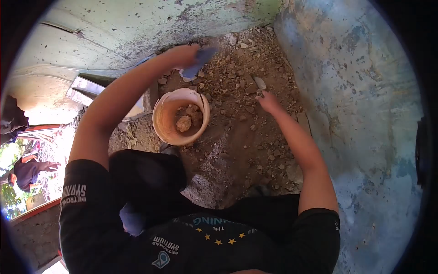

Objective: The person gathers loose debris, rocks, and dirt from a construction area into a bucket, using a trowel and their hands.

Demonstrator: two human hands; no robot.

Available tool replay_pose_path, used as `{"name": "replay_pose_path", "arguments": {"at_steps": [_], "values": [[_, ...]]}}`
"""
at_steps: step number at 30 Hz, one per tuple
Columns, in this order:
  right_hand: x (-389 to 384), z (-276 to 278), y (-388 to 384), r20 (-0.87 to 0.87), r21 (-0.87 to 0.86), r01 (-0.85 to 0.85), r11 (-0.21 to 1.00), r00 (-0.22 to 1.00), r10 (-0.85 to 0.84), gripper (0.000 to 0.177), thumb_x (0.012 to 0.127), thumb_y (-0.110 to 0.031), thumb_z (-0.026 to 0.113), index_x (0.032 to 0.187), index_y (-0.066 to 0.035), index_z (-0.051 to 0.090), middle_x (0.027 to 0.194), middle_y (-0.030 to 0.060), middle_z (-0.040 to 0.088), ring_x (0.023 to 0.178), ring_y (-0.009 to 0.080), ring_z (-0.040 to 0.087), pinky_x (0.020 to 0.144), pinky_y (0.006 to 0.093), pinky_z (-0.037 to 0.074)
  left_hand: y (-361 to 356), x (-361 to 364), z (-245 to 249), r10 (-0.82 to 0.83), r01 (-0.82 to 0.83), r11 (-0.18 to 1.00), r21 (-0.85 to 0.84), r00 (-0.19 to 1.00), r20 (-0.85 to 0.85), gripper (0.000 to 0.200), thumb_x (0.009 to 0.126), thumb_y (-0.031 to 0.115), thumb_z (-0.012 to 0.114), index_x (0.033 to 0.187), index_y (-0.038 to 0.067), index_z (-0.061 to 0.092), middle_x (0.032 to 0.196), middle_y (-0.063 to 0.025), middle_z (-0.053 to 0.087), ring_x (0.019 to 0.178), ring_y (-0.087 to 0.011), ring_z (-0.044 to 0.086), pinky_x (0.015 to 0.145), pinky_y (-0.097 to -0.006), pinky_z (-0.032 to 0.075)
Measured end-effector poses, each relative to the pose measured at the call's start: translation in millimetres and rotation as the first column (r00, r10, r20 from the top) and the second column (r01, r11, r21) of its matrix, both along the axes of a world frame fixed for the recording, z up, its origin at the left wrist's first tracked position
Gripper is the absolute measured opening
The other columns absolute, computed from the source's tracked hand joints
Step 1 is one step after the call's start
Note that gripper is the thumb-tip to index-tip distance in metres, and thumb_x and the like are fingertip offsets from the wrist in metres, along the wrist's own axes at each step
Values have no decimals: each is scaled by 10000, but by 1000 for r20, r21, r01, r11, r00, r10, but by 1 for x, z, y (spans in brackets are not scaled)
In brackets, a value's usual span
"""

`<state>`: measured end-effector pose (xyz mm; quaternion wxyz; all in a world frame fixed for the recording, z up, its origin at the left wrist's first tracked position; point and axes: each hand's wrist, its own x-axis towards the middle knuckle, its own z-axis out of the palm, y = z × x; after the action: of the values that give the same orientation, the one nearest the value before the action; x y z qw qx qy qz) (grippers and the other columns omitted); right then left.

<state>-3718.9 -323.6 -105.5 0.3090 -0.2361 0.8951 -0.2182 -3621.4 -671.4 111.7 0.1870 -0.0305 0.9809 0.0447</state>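
In the head view my right hand (269, 101) is closed round the handle of a small trowel (260, 82), its pointed blade over the loose rubble (237, 105). My left hand (186, 55) reaches forward past the bucket and grips a flat blue-grey piece (199, 65), smeared by motion; its exact kind does not show. Between my left arm and the rubble stands a pale bucket (161, 119), upright, with brownish dirt on its inner wall. Several rocks (184, 123) lie in its bottom.
A peeling green wall (150, 23) rises ahead and a blue wall (356, 105) on the right. Left of the bucket is a pale boxy object (84, 89). Through an opening at far left, a person (34, 173) in dark clothes is outside.
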Motion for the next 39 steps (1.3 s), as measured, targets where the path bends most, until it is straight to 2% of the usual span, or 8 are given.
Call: {"name": "replay_pose_path", "arguments": {"at_steps": [8, 19, 25, 27, 30, 32, 37, 39], "values": [[20, -21, 43, 119, -45, 232, 972, 967, -225, 658, 982, -419, 569, 1443, 31, 439, 1425, 243, 514, 1327, 390, 487, 1079, 458, 404, -148, 27, -130, 304, -291, 950, 110, 943, -135, 660, 926, 312, 646, 1421, -47, 395, 1195, -340, 614, 1123, -456, 609, 943, -492, 479], [72, -31, -14, 635, 33, 613, 789, 597, -490, 664, 1021, -405, 495, 1518, 2, 330, 1539, 234, 375, 1418, 379, 379, 1135, 473, 344, -110, -4, -195, 322, -300, 934, 193, 942, -95, 581, 908, 359, 666, 1344, 28, 473, 1155, -306, 646, 1080, -479, 622, 935, -528, 483], [91, -75, -64, 355, -72, 679, 731, 702, -617, 424, 1041, -358, 479, 1224, 20, 541, 1008, 136, 635, 956, 351, 610, 867, 482, 458, -99, -46, -200, 481, -627, 575, 527, 779, 402, 585, 965, 317, 608, 1429, 49, 375, 1222, -284, 629, 1058, -443, 654, 935, -486, 551], [90, -55, -77, 458, -168, 694, 700, 684, -568, 247, 1019, -315, 527, 994, -69, 523, 715, 20, 481, 537, 143, 483, 458, 324, 371, -87, -54, -216, 402, -574, 486, 659, 816, 415, 593, 977, 301, 596, 1453, 54, 344, 1242, -261, 616, 1018, -398, 678, 799, -446, 625], [88, -39, -89, 632, -204, 750, 629, 592, -500, 222, 1023, -320, 526, 997, -102, 499, 727, 20, 483, 518, 136, 461, 440, 313, 352, -65, -57, -258, 383, -410, 806, 426, 911, 153, 590, 918, 273, 656, 1374, 41, 363, 1145, -254, 639, 860, -400, 708, 558, -470, 641], [81, -21, -93, 734, -165, 789, 592, 499, -461, 249, 1033, -328, 518, 1077, -84, 504, 751, 35, 497, 535, 143, 459, 473, 328, 360, -56, -63, -268, 414, -486, 654, 579, 871, 263, 582, 939, 261, 638, 1379, 21, 341, 1212, -298, 599, 879, -405, 703, 555, -482, 640], [71, -5, -93, 925, -47, 898, 438, 204, -320, 251, 1038, -330, 518, 1081, -84, 489, 755, 37, 500, 515, 145, 428, 470, 325, 332, -62, -77, -305, -200, 195, 974, 115, 979, 35, 550, 959, 224, 602, 1387, 6, 335, 1244, -345, 559, 972, -413, 686, 588, -448, 650], [69, -1, -83, 949, -50, 900, 433, 177, -259, 234, 1034, -330, 525, 1058, -99, 490, 753, 30, 514, 488, 131, 419, 439, 297, 307, -48, -66, -244, 108, -161, 911, 379, 982, 157, 584, 942, 226, 624, 1400, 7, 335, 1249, -333, 562, 994, -419, 678, 601, -444, 650]]}}
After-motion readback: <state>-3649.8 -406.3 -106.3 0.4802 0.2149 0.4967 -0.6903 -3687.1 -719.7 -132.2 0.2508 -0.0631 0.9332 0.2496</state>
